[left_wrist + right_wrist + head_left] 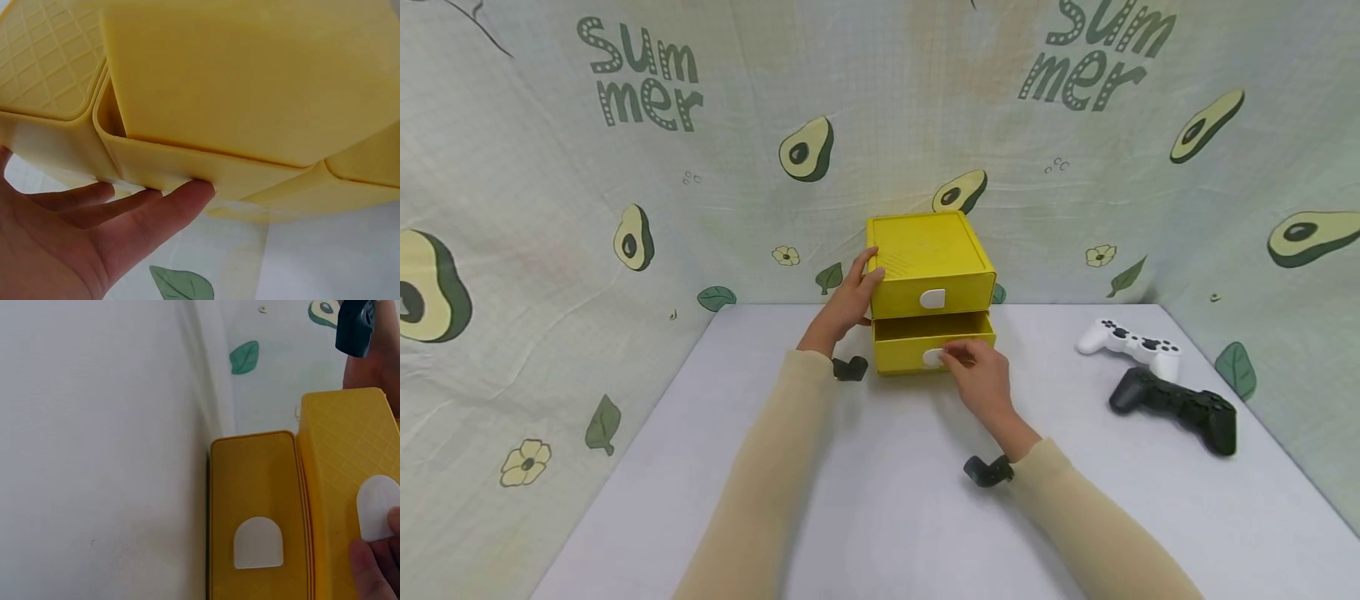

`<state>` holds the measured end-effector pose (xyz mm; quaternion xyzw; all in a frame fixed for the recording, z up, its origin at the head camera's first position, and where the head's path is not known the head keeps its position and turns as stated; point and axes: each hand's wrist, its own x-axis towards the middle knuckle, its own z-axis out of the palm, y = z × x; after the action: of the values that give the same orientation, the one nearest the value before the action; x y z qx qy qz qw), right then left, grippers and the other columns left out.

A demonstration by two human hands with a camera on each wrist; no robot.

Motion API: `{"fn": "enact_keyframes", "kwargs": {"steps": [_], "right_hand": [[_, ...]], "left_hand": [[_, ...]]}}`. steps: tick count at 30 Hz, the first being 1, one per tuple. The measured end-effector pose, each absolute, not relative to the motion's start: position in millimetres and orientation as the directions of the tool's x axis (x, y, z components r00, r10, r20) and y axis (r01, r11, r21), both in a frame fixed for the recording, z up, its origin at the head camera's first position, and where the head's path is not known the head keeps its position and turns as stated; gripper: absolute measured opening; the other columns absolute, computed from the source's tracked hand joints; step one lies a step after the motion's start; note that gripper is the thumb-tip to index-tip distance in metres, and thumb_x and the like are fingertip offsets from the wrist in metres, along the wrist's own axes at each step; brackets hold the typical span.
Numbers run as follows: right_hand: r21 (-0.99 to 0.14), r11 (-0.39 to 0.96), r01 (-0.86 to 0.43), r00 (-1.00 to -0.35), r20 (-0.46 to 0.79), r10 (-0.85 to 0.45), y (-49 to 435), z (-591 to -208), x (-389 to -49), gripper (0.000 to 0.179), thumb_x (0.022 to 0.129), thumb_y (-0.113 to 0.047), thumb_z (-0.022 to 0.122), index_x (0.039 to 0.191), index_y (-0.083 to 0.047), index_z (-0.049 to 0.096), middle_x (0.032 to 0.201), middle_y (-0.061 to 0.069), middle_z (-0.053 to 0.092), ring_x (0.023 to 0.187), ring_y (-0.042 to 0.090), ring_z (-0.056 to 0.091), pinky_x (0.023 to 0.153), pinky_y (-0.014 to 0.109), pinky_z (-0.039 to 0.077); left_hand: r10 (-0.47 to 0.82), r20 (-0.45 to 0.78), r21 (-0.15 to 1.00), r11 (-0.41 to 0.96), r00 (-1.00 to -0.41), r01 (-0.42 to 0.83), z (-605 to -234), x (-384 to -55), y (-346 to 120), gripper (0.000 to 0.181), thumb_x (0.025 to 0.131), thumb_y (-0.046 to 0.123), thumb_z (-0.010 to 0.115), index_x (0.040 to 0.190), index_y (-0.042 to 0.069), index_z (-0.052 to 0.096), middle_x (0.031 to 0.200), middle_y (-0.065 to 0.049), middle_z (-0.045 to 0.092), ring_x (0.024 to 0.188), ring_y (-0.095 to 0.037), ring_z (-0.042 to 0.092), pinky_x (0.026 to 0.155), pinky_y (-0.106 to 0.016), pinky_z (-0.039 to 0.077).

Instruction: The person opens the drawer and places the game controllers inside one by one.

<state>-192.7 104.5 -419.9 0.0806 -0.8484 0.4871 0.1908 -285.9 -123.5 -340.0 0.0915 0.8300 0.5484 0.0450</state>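
Note:
A yellow two-drawer box (925,242) stands at the back of the table. Its upper drawer (895,298) is closed; the lower drawer (898,354) is pulled partly out, showing a dark gap above its front. My right hand (983,379) pinches the white drawer handle (932,357) on the lower drawer. The upper drawer's white tab (258,544) is untouched in the right wrist view. My left hand (847,302) rests against the box's left side, fingers fairly straight; in the left wrist view its fingertips (197,190) touch the yellow wall. The drawer's inside is mostly hidden.
A white game controller (1131,346) and a black game controller (1176,408) lie on the right of the white table (910,517). An avocado-print cloth (880,83) hangs behind the box and along the sides. Dark camera mounts are on both wrists.

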Motion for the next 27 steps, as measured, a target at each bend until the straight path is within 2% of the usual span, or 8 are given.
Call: {"fn": "enact_keyframes", "kwargs": {"steps": [10,16,27], "right_hand": [[-0.793,0.509,-0.334,-0.917,0.398,0.018,108.0,-418.0,-177.9,0.020,0.087,-0.024,0.073,0.102,-0.012,0.071,0.100,0.003,0.069,0.094,0.018,0.065,0.084,0.036,0.057],[-0.783,0.508,-0.359,-0.912,0.411,-0.010,109.8,-420.5,-171.2,0.019,0.087,-0.024,0.073,0.102,-0.013,0.071,0.099,0.002,0.070,0.092,0.016,0.066,0.081,0.030,0.058],[-0.786,0.500,-0.363,-0.913,0.407,-0.023,112.9,-417.8,-158.6,0.017,0.087,-0.022,0.073,0.102,-0.013,0.073,0.098,0.002,0.071,0.090,0.016,0.066,0.079,0.031,0.058]], "left_hand": [[0.238,0.048,0.912,0.386,-0.970,0.140,-340.5,-286.0,-127.7,0.057,0.091,0.071,0.039,0.142,0.062,0.014,0.157,-0.007,0.030,0.131,-0.036,0.047,0.083,-0.058,0.054],[0.214,0.044,0.900,0.416,-0.976,0.132,-343.1,-286.7,-128.8,0.057,0.090,0.073,0.038,0.140,0.065,0.014,0.157,-0.006,0.031,0.130,-0.034,0.048,0.082,-0.053,0.056],[0.219,0.021,0.912,0.396,-0.975,0.109,-343.6,-289.8,-128.0,0.054,0.091,0.071,0.038,0.139,0.068,0.013,0.159,-0.003,0.028,0.133,-0.034,0.045,0.085,-0.057,0.054]]}}
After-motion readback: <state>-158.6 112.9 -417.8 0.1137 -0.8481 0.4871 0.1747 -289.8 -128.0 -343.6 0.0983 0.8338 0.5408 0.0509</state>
